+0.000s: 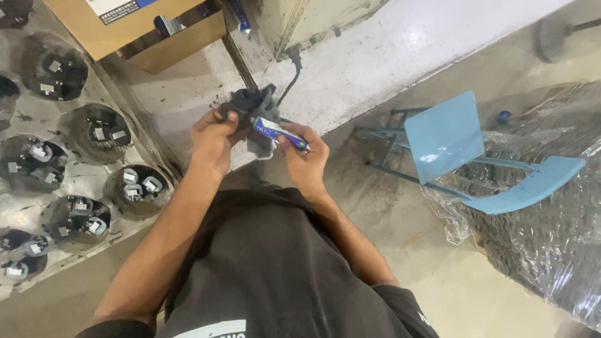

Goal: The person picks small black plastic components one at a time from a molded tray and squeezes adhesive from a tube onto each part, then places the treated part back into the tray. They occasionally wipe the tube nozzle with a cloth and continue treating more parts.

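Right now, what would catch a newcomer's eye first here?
At the centre, the left hand grips a dark grey part while the right hand presses a small tube against it. A blue chair lies tipped over on the right, and rows of round black parts fill the left.

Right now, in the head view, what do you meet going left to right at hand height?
Wrapped round dark parts → left hand → dark part → small tube → right hand → blue chair → plastic-wrapped stack.
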Demonstrator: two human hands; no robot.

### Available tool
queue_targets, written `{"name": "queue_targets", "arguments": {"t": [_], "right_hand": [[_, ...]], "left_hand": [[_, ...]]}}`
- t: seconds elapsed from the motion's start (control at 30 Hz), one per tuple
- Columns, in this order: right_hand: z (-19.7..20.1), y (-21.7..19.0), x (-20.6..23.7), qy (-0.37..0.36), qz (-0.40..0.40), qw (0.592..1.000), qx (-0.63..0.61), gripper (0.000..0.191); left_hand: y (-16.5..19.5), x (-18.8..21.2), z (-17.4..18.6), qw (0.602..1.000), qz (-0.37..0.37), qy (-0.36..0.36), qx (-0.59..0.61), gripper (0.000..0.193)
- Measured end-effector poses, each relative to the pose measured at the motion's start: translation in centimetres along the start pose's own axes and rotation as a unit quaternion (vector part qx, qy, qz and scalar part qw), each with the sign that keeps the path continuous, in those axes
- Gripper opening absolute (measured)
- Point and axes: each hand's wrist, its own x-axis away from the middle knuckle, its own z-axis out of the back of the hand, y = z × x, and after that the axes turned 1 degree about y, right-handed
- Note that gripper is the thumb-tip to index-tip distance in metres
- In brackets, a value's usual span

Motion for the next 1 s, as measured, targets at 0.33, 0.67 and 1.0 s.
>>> {"name": "queue_targets", "arguments": {"t": [0.33, 0.67, 1.0], "right_hand": [[-0.4, 0.2, -0.6, -0.030, -0.080, 0.987, -0.135, 0.026], [1.4, -2.6, -0.8, -0.119, -0.112, 0.962, -0.220, 0.034], [6.5, -2.4, -0.9, -0.175, -0.318, 0.847, -0.388, 0.033]], "left_hand": [[0.4, -0.4, 2.0, 0.999, 0.008, -0.028, 0.036, 0.035], [1.1, -0.4, 2.6, 0.979, -0.116, -0.059, -0.155, 0.022], [1.8, 0.7, 4.6, 0.942, -0.277, -0.112, -0.150, 0.021]]}}
